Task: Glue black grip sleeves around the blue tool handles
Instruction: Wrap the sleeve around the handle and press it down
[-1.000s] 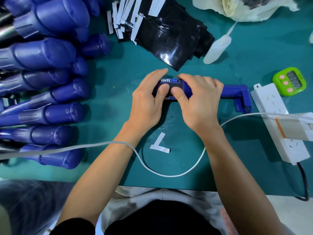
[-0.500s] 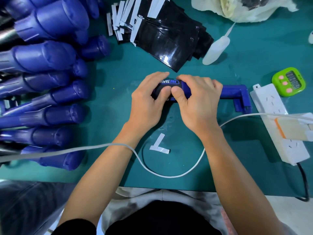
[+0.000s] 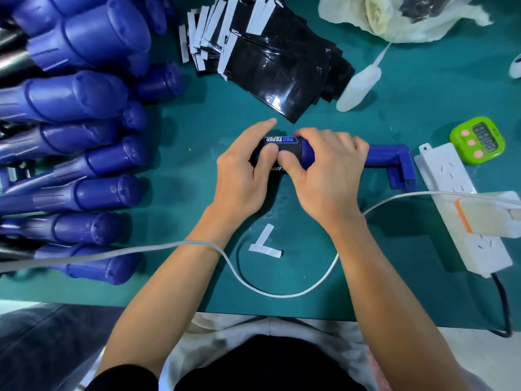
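The black grip sleeve with blue "PRO TAPER" lettering (image 3: pixel 283 143) sat wrapped round the blue plastic tool handle (image 3: pixel 387 158), which lay crosswise near the middle of the teal work mat (image 3: pixel 408 108), its angled head pointing to 3 o'clock. The left hand (image 3: pixel 242 176) grasped the sleeved end from 9 o'clock, fingers curled over the top and thumb pressed on the sleeve's near face. The right hand (image 3: pixel 328 176) clasped the handle just beside it, its thumb touching the sleeve next to the left thumb.

At 6 o'clock, near the wrists, two white peeled paper strips (image 3: pixel 263 245) lay crossed in an L, with a white cable (image 3: pixel 282 294) looping round them. At 12 o'clock lay a fanned stack of glossy black sleeve sheets with white backing strips (image 3: pixel 270 71). At 1 o'clock lay a white squeeze bottle with a thin nozzle (image 3: pixel 359 87), and beyond it a crumpled white cloth (image 3: pixel 394 21). At 3 o'clock stood a green timer (image 3: pixel 476 139) and a white power strip (image 3: pixel 451 198). From 9 to 11 o'clock a pile of bare blue tool handles (image 3: pixel 84 103) lay heaped
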Available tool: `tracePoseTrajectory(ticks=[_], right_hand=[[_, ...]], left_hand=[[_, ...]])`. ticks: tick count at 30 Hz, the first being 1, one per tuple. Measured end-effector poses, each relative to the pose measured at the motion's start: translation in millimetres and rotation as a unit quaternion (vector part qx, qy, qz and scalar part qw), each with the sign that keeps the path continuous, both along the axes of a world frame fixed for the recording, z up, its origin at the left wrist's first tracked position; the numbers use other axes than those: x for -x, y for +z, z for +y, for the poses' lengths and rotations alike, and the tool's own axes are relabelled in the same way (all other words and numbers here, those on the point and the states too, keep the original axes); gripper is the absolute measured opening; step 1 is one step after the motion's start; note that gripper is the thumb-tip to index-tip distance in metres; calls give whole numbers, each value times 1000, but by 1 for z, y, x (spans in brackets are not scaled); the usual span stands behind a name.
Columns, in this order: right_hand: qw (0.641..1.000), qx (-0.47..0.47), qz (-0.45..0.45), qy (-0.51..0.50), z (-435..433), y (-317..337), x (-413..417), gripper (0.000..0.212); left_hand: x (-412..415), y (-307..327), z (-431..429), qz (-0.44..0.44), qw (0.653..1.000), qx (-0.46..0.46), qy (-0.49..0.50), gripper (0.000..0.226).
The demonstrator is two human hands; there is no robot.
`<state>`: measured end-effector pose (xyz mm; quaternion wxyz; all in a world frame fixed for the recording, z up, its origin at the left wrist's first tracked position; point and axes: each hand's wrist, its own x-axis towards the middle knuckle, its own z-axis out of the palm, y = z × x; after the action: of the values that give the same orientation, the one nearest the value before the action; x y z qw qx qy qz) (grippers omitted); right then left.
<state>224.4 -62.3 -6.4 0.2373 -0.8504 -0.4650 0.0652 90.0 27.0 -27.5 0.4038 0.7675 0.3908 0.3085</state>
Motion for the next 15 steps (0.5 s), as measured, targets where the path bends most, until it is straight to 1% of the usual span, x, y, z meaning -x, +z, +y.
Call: tracePoseTrajectory(ticks=[2,5,8,11,13,15], right_hand=[[1000,-12,6,10,-1,-1,-2,45],[997,-57,45,30,-7,-2,-8,34],[994,-76,73,32,-11,-2,-8,30],[995,-67,69,24,-8,0,-6,31],[998,-36,41,14,-3,1,-3,38],[999,-23,25,12,0,1,-3,41]], left_hand=[[-1,1,1,1,1000,-6,-7,33],[1,0,1,-3,1000,-22,-14,32],[1,-1,0,-9,999,-30,-5,33],[-3,0,-1,8,1000,-27,-6,34],[-6,1,-2,22,1000,-20,-4,39],[-8,2,-1,19,1000,-16,-10,36]])
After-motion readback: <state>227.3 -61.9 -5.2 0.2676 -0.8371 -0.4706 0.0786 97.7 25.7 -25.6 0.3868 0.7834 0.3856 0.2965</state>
